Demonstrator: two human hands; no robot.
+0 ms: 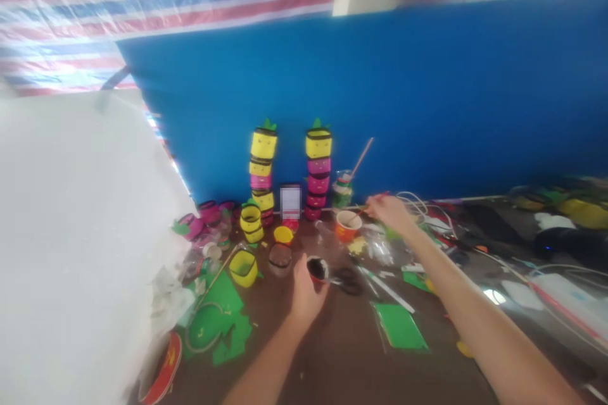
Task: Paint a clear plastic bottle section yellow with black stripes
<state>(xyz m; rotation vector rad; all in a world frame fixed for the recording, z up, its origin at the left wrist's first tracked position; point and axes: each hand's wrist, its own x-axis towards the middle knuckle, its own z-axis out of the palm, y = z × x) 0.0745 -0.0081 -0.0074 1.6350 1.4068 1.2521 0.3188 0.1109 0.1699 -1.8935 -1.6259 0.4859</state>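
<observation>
My left hand (308, 294) is wrapped round a small cup (325, 277) with something dark inside. My right hand (386, 210) pinches a thin brush (363, 208), its lower end in a white-rimmed red paper cup (348, 226). Black scissors (348, 280) lie just right of the held cup. Beyond my left hand are a clear cup with a dark rim (280, 259) and a small yellow cup (284, 235). Farther back stand two stacks of yellow and magenta cups with faces and green tops, one on the left (263, 145) and one on the right (318, 168).
Green sheet scraps (223, 297) and a red container (163, 367) are at the left. A wrapped green sheet (400, 326) lies right of centre. A jar (342, 193) holding a stick stands near the blue panel (380, 88). Cables and clutter cover the right side.
</observation>
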